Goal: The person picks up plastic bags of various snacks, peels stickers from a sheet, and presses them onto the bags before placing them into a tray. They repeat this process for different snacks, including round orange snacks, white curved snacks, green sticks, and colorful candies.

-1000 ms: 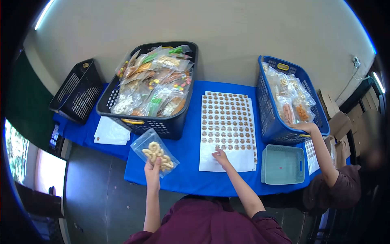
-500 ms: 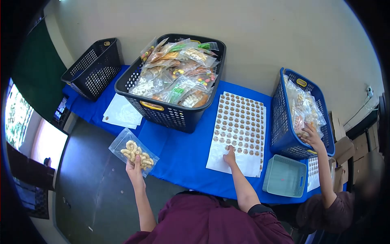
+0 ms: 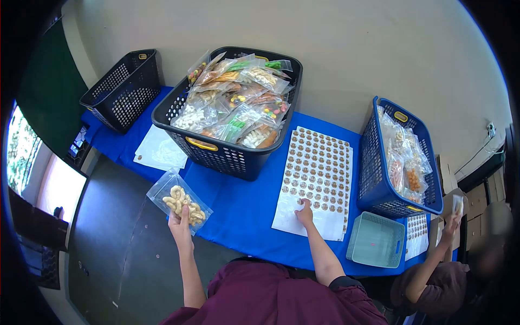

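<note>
My left hand grips a clear zip bag of cashews by its lower edge, thumb in front, above the floor beside the table. On the blue cloth lies a white sheet of round brown stickers, with a second sheet partly beneath it. My right hand is on this sheet, at the lower end of the sticker rows. Its fingers are pinched at a round sticker there; whether the sticker has lifted is too small to tell.
A large black basket full of snack bags stands behind the hands. Another black basket and white sheets are at left. To the right are a blue basket of bags, a green tray and a co-worker's raised hand holding a small packet.
The co-worker's hand has left the blue basket and now holds a small packet at the right. My right hand has shifted slightly along the stickers. My left hand still holds the bag.
</note>
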The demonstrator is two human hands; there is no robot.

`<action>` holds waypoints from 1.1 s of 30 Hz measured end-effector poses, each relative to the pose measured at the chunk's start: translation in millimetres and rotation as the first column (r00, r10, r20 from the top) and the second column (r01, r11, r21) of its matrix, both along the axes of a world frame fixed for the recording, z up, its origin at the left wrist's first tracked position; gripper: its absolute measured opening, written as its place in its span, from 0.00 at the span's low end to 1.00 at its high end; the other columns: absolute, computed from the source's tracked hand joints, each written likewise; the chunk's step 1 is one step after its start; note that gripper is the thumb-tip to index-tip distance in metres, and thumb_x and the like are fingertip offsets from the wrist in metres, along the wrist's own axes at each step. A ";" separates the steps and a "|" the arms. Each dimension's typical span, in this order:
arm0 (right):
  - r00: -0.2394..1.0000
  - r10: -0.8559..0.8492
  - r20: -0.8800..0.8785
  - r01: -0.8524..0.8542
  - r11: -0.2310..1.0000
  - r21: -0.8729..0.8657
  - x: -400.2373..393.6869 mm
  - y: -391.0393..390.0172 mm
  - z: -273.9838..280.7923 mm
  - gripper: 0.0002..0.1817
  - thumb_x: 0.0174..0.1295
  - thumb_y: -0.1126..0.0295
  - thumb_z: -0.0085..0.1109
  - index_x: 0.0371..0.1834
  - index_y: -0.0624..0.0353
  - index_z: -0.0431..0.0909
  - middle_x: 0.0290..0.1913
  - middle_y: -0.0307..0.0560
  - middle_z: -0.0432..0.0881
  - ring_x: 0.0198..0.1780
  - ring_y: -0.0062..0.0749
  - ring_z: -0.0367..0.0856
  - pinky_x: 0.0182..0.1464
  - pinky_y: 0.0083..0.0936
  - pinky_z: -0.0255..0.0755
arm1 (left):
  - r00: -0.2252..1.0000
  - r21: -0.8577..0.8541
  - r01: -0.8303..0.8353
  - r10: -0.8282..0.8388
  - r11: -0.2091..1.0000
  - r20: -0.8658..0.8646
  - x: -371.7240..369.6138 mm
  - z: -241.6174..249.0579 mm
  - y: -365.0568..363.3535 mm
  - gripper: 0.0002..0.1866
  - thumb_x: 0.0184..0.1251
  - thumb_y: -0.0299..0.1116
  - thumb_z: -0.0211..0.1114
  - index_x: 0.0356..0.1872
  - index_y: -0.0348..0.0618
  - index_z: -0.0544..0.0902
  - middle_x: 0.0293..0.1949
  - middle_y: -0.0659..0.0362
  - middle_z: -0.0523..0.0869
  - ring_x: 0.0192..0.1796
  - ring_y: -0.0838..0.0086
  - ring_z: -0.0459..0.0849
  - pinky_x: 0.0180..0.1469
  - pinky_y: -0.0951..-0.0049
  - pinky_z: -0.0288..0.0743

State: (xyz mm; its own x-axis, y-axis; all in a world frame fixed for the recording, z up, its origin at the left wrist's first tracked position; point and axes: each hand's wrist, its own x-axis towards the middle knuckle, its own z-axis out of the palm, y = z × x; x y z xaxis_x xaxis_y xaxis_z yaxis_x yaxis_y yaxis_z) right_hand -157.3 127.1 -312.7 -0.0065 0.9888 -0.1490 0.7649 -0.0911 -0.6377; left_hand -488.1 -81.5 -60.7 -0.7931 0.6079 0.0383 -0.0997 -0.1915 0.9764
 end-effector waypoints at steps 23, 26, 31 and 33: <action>0.448 -0.353 -0.822 0.042 0.926 -0.375 37.9 -98.9 134.2 0.03 0.58 0.71 0.53 0.34 0.53 0.72 0.33 0.35 0.74 0.33 0.19 0.70 0.37 0.18 0.63 | 0.950 -0.018 0.308 -0.306 0.951 0.055 53.6 1.1 36.3 0.17 0.63 0.28 0.56 0.52 0.34 0.70 0.42 0.59 0.78 0.42 0.80 0.77 0.45 0.79 0.70; 0.303 -0.310 -0.901 0.045 0.949 -0.311 57.7 -122.6 160.4 0.04 0.57 0.72 0.54 0.35 0.57 0.73 0.31 0.36 0.75 0.31 0.16 0.69 0.34 0.14 0.62 | 0.883 0.004 0.463 -0.462 0.886 0.089 82.6 -2.1 51.7 0.16 0.63 0.28 0.56 0.51 0.34 0.70 0.42 0.58 0.79 0.41 0.79 0.78 0.44 0.79 0.72; 0.265 -0.243 -0.933 0.085 0.970 -0.228 71.4 -149.6 224.6 0.04 0.57 0.75 0.55 0.35 0.61 0.74 0.31 0.36 0.75 0.30 0.15 0.69 0.34 0.11 0.62 | 0.663 -0.065 0.742 -0.714 0.668 0.224 152.3 -6.7 66.7 0.14 0.64 0.33 0.56 0.46 0.34 0.74 0.39 0.58 0.81 0.39 0.80 0.79 0.41 0.79 0.73; 0.295 -0.187 -0.937 0.099 0.981 -0.165 74.0 -155.9 257.2 0.05 0.56 0.77 0.55 0.35 0.62 0.74 0.31 0.36 0.76 0.31 0.15 0.69 0.35 0.12 0.63 | 0.547 -0.149 0.837 -0.795 0.527 0.263 185.5 -6.5 69.2 0.16 0.67 0.38 0.52 0.43 0.33 0.76 0.35 0.59 0.82 0.36 0.81 0.79 0.39 0.81 0.73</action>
